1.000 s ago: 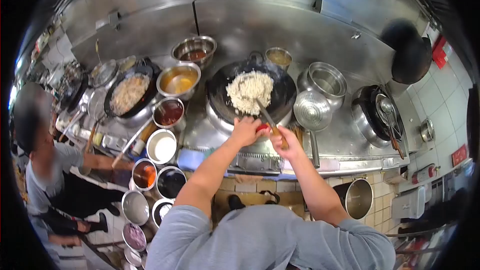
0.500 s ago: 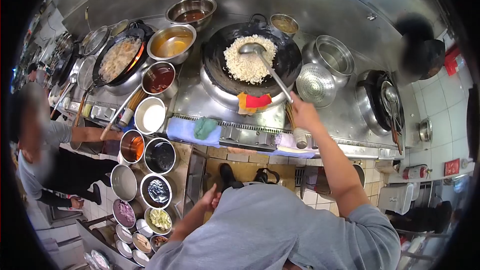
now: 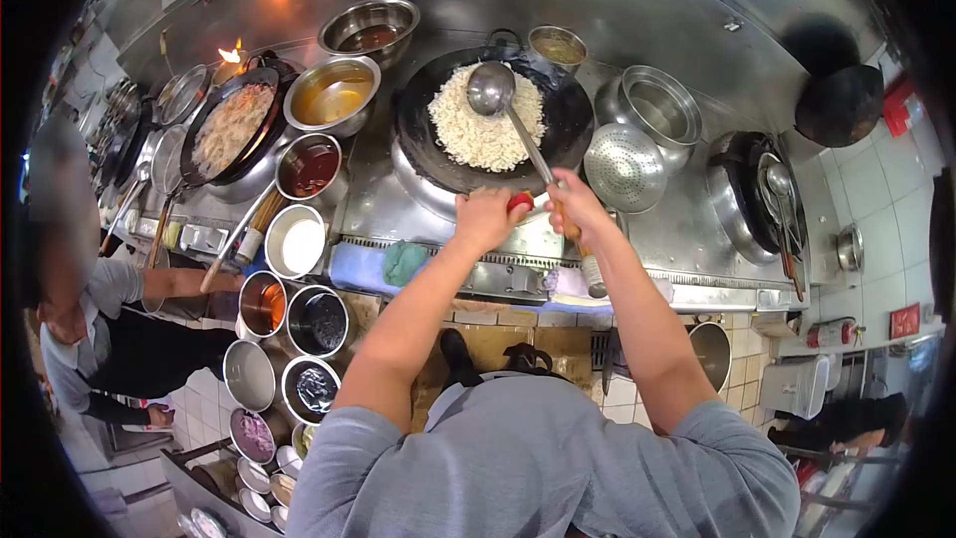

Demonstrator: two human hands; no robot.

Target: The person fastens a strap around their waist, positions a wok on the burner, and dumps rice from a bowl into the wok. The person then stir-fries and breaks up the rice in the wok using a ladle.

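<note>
My right hand [image 3: 580, 209] is closed around the wooden-ended handle of a steel ladle [image 3: 528, 141]. The ladle's bowl rests over a mound of white fried rice [image 3: 466, 135] in a large black wok [image 3: 413, 125]. At the wok's near rim, my left hand [image 3: 485, 218] is closed over a folded cloth; only a red piece of the cloth [image 3: 520, 201] shows beside the fingers. The wok's near edge under that hand is hidden. A bamboo brush [image 3: 594, 277] lies just below my right hand.
Bowls of oil [image 3: 374, 90] and dark red sauce [image 3: 311, 140] stand left of the wok. On its right are a perforated strainer [image 3: 625, 168] and a steel pot [image 3: 694, 127]. A co-worker's arm [image 3: 189, 282] is at far left, near another filled wok [image 3: 204, 164] with flame behind.
My left hand has risen from beside my body to the wok's near rim and taken hold of the cloth. The ladle's bowl has shifted slightly within the wok. Flame appears behind the far-left wok.
</note>
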